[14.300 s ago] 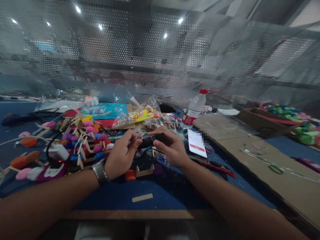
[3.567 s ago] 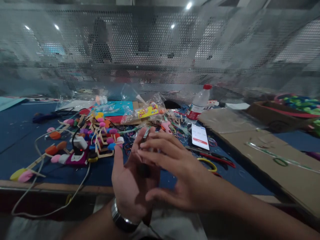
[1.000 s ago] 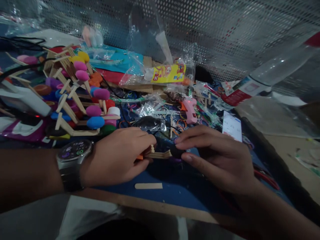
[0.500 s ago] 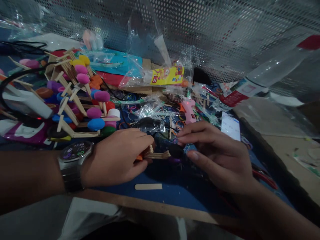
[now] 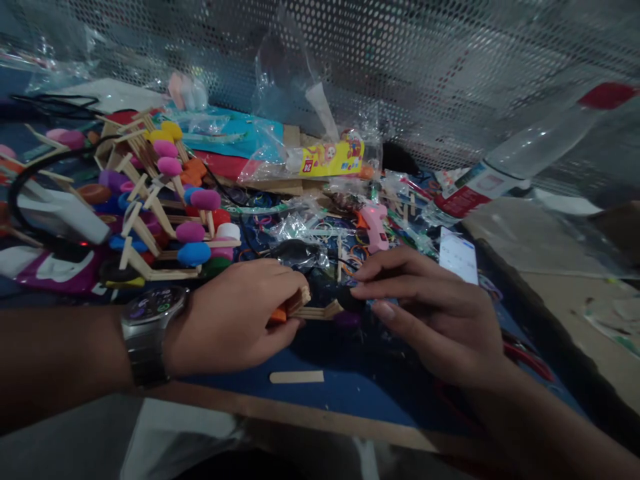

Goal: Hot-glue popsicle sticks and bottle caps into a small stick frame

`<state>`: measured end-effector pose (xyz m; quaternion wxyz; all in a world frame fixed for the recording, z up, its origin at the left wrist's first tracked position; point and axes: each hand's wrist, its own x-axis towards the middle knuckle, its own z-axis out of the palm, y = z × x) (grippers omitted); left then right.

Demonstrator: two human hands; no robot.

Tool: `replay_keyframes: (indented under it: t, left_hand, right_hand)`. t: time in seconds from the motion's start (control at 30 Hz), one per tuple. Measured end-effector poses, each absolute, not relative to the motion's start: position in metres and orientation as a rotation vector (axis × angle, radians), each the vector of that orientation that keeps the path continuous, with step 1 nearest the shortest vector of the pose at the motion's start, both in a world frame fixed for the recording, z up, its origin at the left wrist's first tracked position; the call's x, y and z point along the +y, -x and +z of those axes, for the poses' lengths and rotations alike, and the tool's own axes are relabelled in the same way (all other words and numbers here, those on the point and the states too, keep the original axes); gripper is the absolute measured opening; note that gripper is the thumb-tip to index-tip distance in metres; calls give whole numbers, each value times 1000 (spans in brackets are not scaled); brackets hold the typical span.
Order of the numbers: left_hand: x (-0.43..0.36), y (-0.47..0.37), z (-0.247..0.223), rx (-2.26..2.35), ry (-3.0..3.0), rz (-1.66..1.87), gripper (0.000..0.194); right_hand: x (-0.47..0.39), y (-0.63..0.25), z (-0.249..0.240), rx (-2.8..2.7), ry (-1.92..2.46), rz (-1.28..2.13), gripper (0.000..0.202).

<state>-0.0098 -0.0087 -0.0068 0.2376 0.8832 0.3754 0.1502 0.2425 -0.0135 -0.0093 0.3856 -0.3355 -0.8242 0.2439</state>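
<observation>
My left hand point(image 5: 235, 313), with a watch on its wrist, is wrapped round a small craft-stick model point(image 5: 317, 312). Part of an orange piece point(image 5: 278, 315) shows under its fingers. At the model's right end sits a dark round disc point(image 5: 349, 297), with a purple disc point(image 5: 347, 320) just below it. My right hand point(image 5: 435, 307) has its fingertips closed on the dark disc's right edge; the fingers hide part of it. A loose craft stick point(image 5: 297, 377) lies flat on the blue table, in front of both hands.
Finished-looking stick models with coloured discs point(image 5: 193, 253) crowd the left. Behind the hands are a pink glue gun point(image 5: 375, 227), plastic wrappers point(image 5: 295, 223) and scattered rubber bands. A bottle point(image 5: 480, 183), a phone point(image 5: 457, 255) and red-handled pliers point(image 5: 527, 357) are at right.
My right fingertips have shifted slightly left, covering more of the dark disc. My left hand keeps its hold on the model. The view has moved slightly.
</observation>
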Motion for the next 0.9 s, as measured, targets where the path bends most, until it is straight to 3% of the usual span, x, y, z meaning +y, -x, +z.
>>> replay_keyframes:
  t: [0.13, 0.3, 0.6, 0.9]
  left_hand:
    - [-9, 9, -1, 1065, -2311, 454, 6]
    - [-7, 9, 8, 1057, -1983, 547, 11]
    - [-3, 9, 11, 1083, -1763, 605, 15]
    - [-1, 9, 10, 1075, -1736, 580, 18]
  right_hand:
    - [-13, -244, -17, -1917, 854, 779, 29]
    - [-12, -242, -24, -1842, 796, 966, 63]
    - [-13, -238, -19, -2015, 823, 865, 95]
    - [-10, -236, -21, -2072, 800, 655, 84]
